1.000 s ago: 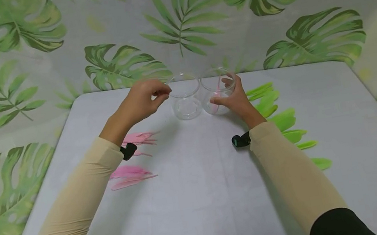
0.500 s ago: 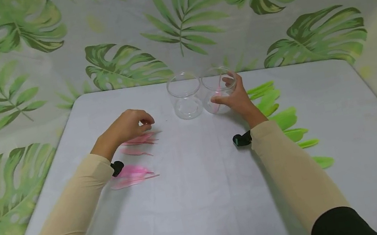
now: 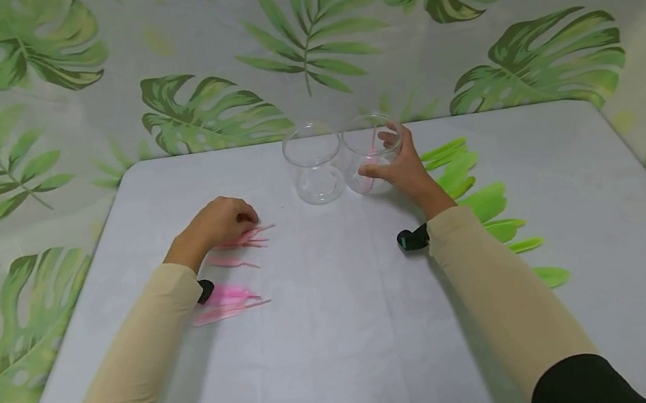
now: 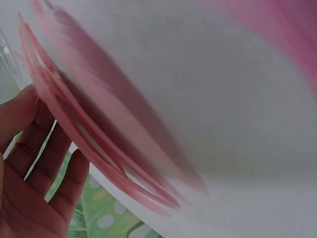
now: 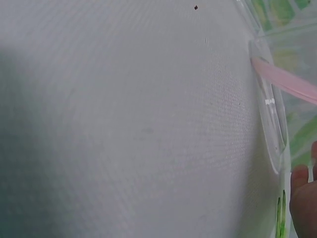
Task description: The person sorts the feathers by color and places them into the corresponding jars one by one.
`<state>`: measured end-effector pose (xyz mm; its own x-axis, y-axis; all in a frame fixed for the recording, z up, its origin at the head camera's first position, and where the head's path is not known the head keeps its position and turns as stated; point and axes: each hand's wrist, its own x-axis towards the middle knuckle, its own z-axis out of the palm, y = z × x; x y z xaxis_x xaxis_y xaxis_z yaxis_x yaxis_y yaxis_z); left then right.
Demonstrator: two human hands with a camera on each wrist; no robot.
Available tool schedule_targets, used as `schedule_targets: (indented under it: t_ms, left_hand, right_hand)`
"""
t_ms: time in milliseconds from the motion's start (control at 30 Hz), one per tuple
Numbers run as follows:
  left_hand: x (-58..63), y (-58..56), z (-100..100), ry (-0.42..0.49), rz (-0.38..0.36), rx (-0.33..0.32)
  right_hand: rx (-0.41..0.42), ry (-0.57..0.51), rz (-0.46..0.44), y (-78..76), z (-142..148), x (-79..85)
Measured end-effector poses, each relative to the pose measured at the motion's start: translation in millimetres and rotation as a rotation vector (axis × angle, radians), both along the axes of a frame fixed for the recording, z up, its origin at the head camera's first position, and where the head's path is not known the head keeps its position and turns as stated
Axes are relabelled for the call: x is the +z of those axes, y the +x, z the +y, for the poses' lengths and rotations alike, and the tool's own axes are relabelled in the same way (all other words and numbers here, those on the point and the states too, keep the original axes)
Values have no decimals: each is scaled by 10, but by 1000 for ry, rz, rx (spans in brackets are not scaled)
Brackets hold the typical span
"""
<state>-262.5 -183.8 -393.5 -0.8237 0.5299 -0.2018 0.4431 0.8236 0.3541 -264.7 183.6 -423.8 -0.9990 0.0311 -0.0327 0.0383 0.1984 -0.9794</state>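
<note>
At the upper group of pink feathers (image 3: 252, 239), my left hand (image 3: 214, 225) is lowered with thumb and fingertips together. The left wrist view shows its thumb and index finger pinching the outermost pink feather (image 4: 74, 131) near the quill end. One paler pink feather (image 4: 116, 111) lies beside that bunch on the cloth. Around the right-hand clear jar (image 3: 355, 171), my right hand (image 3: 400, 161) grips the side, thumb in front and fingers behind. A single pink feather (image 5: 287, 82) leans inside this jar.
Another clear jar (image 3: 319, 184) stands just left of the gripped one. More pink feathers (image 3: 229, 301) lie nearer on the left. Several green feathers (image 3: 486, 202) run down the right, partly under the right forearm. Leaf-print cloth (image 3: 201, 8) hangs behind the white table (image 3: 346, 340).
My left hand has moved from beside the left jar's rim leftward and down to the pink feathers, and its fingers now take hold there. The right hand stays on its jar.
</note>
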Motion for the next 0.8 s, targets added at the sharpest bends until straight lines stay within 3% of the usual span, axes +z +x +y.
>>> schedule_targets:
  t_ms: [467,800]
  left_hand:
    - [-62,11,6,-36,-53,-12]
    - [-30,26,2,-36,-5,18]
  right_hand:
    - [9,-17,13,-11,-15,-20]
    - [30,-36,-14,139,-48,239]
